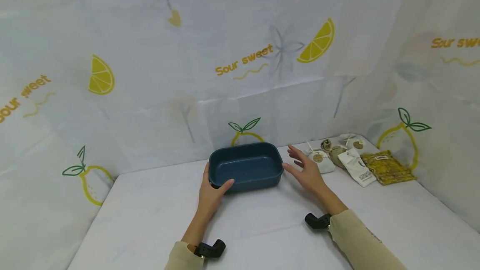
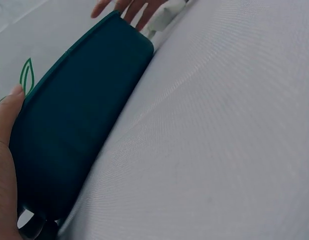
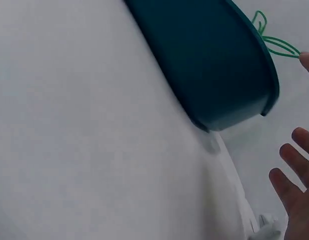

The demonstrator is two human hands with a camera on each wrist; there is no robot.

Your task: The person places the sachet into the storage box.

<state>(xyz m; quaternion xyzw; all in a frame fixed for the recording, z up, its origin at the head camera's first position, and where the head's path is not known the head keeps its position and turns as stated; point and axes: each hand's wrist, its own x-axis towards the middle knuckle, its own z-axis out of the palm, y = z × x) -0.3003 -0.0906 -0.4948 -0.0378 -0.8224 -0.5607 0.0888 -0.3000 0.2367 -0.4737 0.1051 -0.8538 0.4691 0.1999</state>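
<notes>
Nearest: beige sleeves (image 1: 360,236), both arms, with black wrist devices (image 1: 318,222) strapped just above the hands. White cloth-covered table (image 1: 150,224) underneath.

Left hand (image 1: 210,193) grips the left end of the dark blue rectangular bin (image 1: 255,184), thumb over the front near the rim, fingers along the left side. Right hand (image 1: 309,174) is spread wide at the bin's right end, holding nothing; thumb tip very near the rim in the head view, gap visible in the right wrist view.

Bin is upright, open side up, long side across, mid-table toward the back edge. Inside looks bare blue. Can't tell if the base is fully flat on the cloth.

Right of the right hand, a cluster: white pouch with round brown tag (image 1: 323,165), white printed packet (image 1: 358,169) leaning right-down, yellow-brown patterned packet (image 1: 388,168) at the right end. Behind: brown pouch (image 1: 336,156) and a second white tagged pouch (image 1: 348,138).

Farthest: white backdrop cloth (image 1: 150,74), lemon prints plus "Sour sweet" lettering, some creases.
</notes>
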